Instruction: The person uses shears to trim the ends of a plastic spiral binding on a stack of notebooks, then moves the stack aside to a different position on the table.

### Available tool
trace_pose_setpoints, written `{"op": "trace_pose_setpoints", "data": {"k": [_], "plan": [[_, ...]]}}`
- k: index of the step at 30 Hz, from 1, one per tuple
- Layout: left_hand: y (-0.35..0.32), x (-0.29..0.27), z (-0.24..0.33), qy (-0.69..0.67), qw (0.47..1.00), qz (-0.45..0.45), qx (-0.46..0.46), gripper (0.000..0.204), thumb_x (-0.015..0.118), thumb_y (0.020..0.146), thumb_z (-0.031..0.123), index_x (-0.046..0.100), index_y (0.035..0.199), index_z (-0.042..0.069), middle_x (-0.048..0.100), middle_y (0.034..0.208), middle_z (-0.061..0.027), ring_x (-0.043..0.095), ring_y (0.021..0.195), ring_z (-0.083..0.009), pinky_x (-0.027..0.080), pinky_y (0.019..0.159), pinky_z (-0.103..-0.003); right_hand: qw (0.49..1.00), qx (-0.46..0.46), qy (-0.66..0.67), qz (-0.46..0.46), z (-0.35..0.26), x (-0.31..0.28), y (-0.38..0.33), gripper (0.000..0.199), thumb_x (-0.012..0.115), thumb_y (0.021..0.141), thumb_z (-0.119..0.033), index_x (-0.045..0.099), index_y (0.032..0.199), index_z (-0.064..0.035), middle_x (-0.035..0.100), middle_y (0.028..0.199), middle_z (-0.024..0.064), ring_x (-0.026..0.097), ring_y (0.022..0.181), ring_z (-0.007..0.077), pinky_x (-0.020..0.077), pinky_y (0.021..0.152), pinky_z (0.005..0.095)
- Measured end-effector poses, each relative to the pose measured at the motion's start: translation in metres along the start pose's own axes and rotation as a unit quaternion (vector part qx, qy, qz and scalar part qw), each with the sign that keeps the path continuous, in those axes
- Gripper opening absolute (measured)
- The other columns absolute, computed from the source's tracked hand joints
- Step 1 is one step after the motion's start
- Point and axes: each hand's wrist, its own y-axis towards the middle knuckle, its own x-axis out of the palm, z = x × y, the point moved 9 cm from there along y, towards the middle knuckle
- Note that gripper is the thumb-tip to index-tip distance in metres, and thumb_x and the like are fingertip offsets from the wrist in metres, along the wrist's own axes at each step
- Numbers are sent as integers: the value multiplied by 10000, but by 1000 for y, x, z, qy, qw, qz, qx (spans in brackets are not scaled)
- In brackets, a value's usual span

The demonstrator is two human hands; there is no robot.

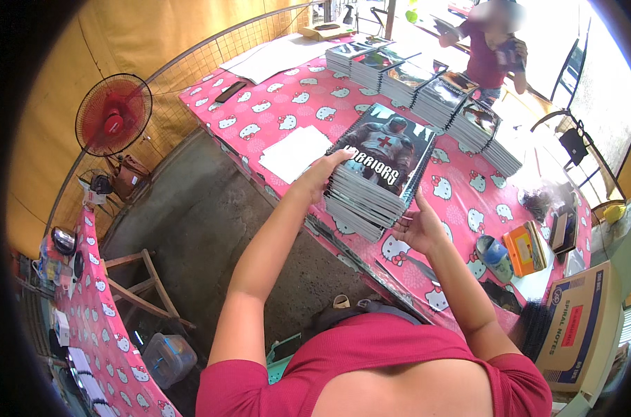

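A thick stack of spiral notebooks [383,149] lies near the table's front edge, with a dark armoured-figure cover on top. Its lower layers fan out toward me. My left hand [322,174] grips the left side, thumb over the top cover and fingers along the page edges. At the near right corner my right hand [419,226] cups the stack, thumb up along its side and fingers against the lower edges. Just left of the stack are loose white sheets [296,154]. Behind it stands a row of more notebook stacks [440,97].
A pink patterned cloth covers the table [260,115]. It also holds a dark phone [230,92], a tape dispenser [495,257] and an orange box [524,249]. A cardboard carton [572,333] stands at right, a red fan [114,115] at left. Another person [486,52] stands across the table.
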Motion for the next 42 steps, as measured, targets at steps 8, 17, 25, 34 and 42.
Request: {"op": "trace_pose_setpoints", "data": {"k": [8, 17, 25, 34, 42], "plan": [[4, -2, -7, 6, 999, 20, -38, 526, 605, 758, 532, 619, 1130, 161, 642, 1044, -49, 569, 983, -181, 390, 851, -349, 983, -65, -172, 26, -29, -20, -5, 572, 368, 964, -552, 572, 1028, -21, 572, 927, 94, 545, 768, 163, 489, 699, 321], [6, -7, 7, -20, 999, 37, -34, 441, 619, 743, 470, 640, 1037, 142, 655, 932, -13, 573, 842, -154, 378, 777, -336, 997, -5, -61, -57, -29, 5, 4, 721, 392, 924, -607, 501, 1142, 72, 560, 982, 137, 572, 941, 252, 482, 881, 417], [-3, 38, 19, -107, 993, -16, -38, 470, 590, 815, 484, 603, 1098, 109, 653, 997, -72, 639, 895, -192, 526, 766, -385, 993, 13, -51, -110, -54, -3, 20, 991, 334, 735, -868, 483, 1305, -72, 556, 1243, 162, 551, 1122, 300, 431, 950, 501], [-19, 48, 23, -79, 996, -37, -32, 779, 480, 805, 729, 558, 1227, 78, 593, 1189, -128, 475, 1203, -287, 336, 996, -520, 987, -62, -77, -124, -77, -35, 24, 950, 284, 781, -835, 500, 1295, -65, 572, 1212, 134, 565, 1107, 300, 476, 904, 509], [50, 64, 18, -203, 973, -97, -44, 466, 614, 829, 432, 613, 1081, 40, 688, 899, -108, 679, 689, -189, 577, 634, -345, 985, -114, 18, -127, -133, 25, 26, 636, 613, 820, -589, 574, 1077, -8, 644, 1001, 140, 639, 879, 269, 532, 807, 446]]}}
